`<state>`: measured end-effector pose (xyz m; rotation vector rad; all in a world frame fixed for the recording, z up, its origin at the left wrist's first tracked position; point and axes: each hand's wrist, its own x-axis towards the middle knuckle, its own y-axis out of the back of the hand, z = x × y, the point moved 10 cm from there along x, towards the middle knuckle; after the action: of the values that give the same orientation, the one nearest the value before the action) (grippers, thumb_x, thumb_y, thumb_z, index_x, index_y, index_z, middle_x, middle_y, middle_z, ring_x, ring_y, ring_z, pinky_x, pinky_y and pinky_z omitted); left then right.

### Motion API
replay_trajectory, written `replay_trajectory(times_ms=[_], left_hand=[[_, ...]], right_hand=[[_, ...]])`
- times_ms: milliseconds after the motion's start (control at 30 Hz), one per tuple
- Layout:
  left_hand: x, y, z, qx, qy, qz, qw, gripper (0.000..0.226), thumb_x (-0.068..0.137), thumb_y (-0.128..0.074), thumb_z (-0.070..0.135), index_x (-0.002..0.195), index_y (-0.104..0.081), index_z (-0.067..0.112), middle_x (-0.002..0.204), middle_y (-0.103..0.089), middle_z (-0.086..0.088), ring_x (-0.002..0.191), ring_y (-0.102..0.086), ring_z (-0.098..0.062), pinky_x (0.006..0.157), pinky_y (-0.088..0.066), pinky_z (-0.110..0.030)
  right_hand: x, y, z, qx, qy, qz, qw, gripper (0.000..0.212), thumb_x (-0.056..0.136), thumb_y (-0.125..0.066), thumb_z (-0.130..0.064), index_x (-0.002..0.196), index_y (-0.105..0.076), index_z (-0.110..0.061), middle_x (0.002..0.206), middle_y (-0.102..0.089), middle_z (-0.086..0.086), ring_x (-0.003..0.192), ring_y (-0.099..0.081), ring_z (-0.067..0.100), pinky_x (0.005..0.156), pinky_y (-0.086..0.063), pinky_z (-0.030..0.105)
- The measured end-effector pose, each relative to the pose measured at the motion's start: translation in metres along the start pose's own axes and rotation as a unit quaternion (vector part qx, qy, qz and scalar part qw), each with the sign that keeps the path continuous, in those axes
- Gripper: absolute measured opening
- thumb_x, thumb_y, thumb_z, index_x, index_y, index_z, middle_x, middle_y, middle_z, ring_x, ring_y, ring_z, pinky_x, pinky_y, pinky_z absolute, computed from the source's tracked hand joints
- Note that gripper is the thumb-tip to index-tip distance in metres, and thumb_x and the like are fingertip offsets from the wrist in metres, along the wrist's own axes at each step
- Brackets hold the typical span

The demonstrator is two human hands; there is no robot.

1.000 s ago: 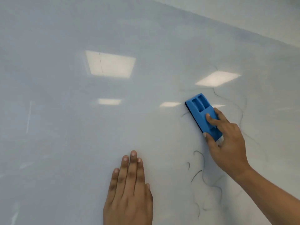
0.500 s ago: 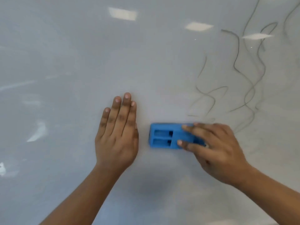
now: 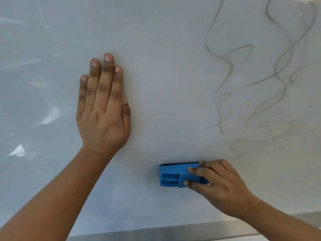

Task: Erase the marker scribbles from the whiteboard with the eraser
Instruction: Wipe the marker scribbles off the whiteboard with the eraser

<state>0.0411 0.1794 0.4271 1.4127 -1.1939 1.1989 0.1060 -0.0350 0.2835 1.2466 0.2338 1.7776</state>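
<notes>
Head view: a glossy whiteboard (image 3: pixel 165 84) fills nearly the whole frame, with its metal bottom frame (image 3: pixel 173 231) running across the lower edge. The left hand (image 3: pixel 102 108) lies flat on the board left of centre, palm down, fingers straight and pressed together pointing toward the top edge, thumb tucked along the index finger; it holds nothing. Its bare forearm runs down to the lower left corner.

The right hand (image 3: pixel 220 186) is near the bottom edge, right of centre, and has hold of the eraser (image 3: pixel 175 175). Its fingers (image 3: pixel 199 171) are curled over the right end of the block, with fingertips resting on the top face and lower side, so that end is covered. The eraser is blue, lies lengthwise parallel to the bottom edge, and shows two rectangular recesses in its left half. A thin dark pad strip shows along its upper side, against the board. The eraser sits flat on the board, well apart from the left hand and lower than it.

The scribbles (image 3: pixel 257 80) are thin dark looping lines spread over the upper right part of the board, running up to the top edge. Lower down, just above the right hand, they turn faint and smeared (image 3: pixel 260 140). The board around the left hand and the eraser carries only pale reflections.
</notes>
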Motion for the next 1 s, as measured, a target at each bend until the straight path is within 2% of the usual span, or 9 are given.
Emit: replay_trajectory(times_ms=[233,300,467,533,667,767,833,933,1000], left_hand=[[-0.001,0.001,-0.001,-0.009,0.015,0.008,1.000,0.050,0.099,-0.035,0.004,0.150,-0.033,-0.001,0.154,-0.036,-0.026,0.147,-0.028,-0.039,0.123,-0.019,-0.046],[0.000,0.001,-0.002,-0.009,0.020,0.005,1.000,0.049,0.101,-0.033,0.006,0.149,-0.034,-0.002,0.153,-0.037,-0.027,0.146,-0.029,-0.041,0.123,-0.019,-0.046],[0.001,0.000,-0.001,-0.012,0.022,-0.006,1.000,0.049,0.102,-0.032,0.007,0.150,-0.032,-0.001,0.154,-0.036,-0.026,0.146,-0.028,-0.040,0.123,-0.019,-0.047],[0.001,-0.001,-0.002,-0.017,0.016,-0.013,1.000,0.050,0.102,-0.034,0.007,0.151,-0.031,0.000,0.155,-0.034,-0.025,0.149,-0.024,-0.036,0.123,-0.018,-0.046],[0.002,0.003,0.000,-0.025,0.015,-0.003,1.000,0.051,0.101,-0.037,0.004,0.151,-0.031,-0.001,0.156,-0.031,-0.023,0.150,-0.020,-0.031,0.124,-0.015,-0.044],[0.004,0.004,0.006,-0.059,0.031,-0.004,0.998,0.052,0.099,-0.042,0.007,0.148,-0.033,-0.005,0.153,-0.034,-0.029,0.147,-0.024,-0.041,0.124,-0.015,-0.045],[0.007,0.005,0.020,-0.074,0.018,0.004,0.997,0.055,0.098,-0.046,0.012,0.148,-0.033,-0.005,0.154,-0.032,-0.026,0.150,-0.021,-0.035,0.123,-0.018,-0.047],[0.013,-0.002,0.045,-0.090,-0.012,-0.003,0.996,0.057,0.097,-0.047,0.013,0.150,-0.032,-0.002,0.156,-0.028,-0.019,0.151,-0.017,-0.027,0.123,-0.017,-0.046],[0.016,-0.012,0.060,-0.092,-0.029,-0.025,0.995,0.058,0.097,-0.047,0.016,0.150,-0.032,0.000,0.157,-0.028,-0.018,0.151,-0.019,-0.029,0.123,-0.016,-0.045]], right_hand=[[0.073,0.079,0.054,-0.005,-0.133,0.223,0.966,0.018,0.089,-0.077,-0.018,0.099,-0.067,-0.028,0.119,-0.069,0.004,0.094,-0.066,0.029,0.083,-0.044,0.042],[0.064,0.057,0.034,0.016,-0.115,0.201,0.973,0.013,0.089,-0.077,-0.020,0.098,-0.073,-0.028,0.117,-0.070,0.003,0.091,-0.066,0.027,0.081,-0.046,0.040],[0.003,-0.037,-0.057,0.035,0.059,-0.015,0.998,0.012,0.098,-0.065,-0.025,0.095,-0.075,-0.031,0.111,-0.075,-0.004,0.087,-0.071,0.022,0.079,-0.052,0.032],[-0.009,-0.044,-0.059,0.029,0.072,-0.038,0.996,0.012,0.098,-0.066,-0.026,0.096,-0.075,-0.033,0.110,-0.075,-0.005,0.086,-0.070,0.019,0.075,-0.051,0.030],[0.007,0.014,0.005,0.002,-0.037,0.083,0.996,0.013,0.091,-0.076,-0.027,0.102,-0.074,-0.033,0.117,-0.073,-0.001,0.096,-0.069,0.023,0.075,-0.052,0.034],[0.007,0.076,0.073,-0.061,-0.178,0.196,0.962,0.022,0.088,-0.078,-0.021,0.107,-0.069,-0.028,0.123,-0.067,0.003,0.102,-0.067,0.027,0.085,-0.046,0.035],[-0.005,0.098,0.100,-0.077,-0.272,0.233,0.931,0.027,0.086,-0.078,-0.022,0.111,-0.067,-0.024,0.126,-0.062,0.004,0.104,-0.061,0.026,0.090,-0.040,0.030],[-0.015,0.073,0.078,-0.015,-0.345,0.244,0.906,0.033,0.084,-0.079,-0.026,0.114,-0.065,-0.023,0.119,-0.058,0.009,0.100,-0.058,0.027,0.079,-0.051,0.037],[-0.012,0.038,0.039,0.006,-0.313,0.195,0.929,0.026,0.088,-0.074,-0.029,0.112,-0.065,-0.026,0.115,-0.057,0.011,0.095,-0.059,0.026,0.070,-0.055,0.039]])
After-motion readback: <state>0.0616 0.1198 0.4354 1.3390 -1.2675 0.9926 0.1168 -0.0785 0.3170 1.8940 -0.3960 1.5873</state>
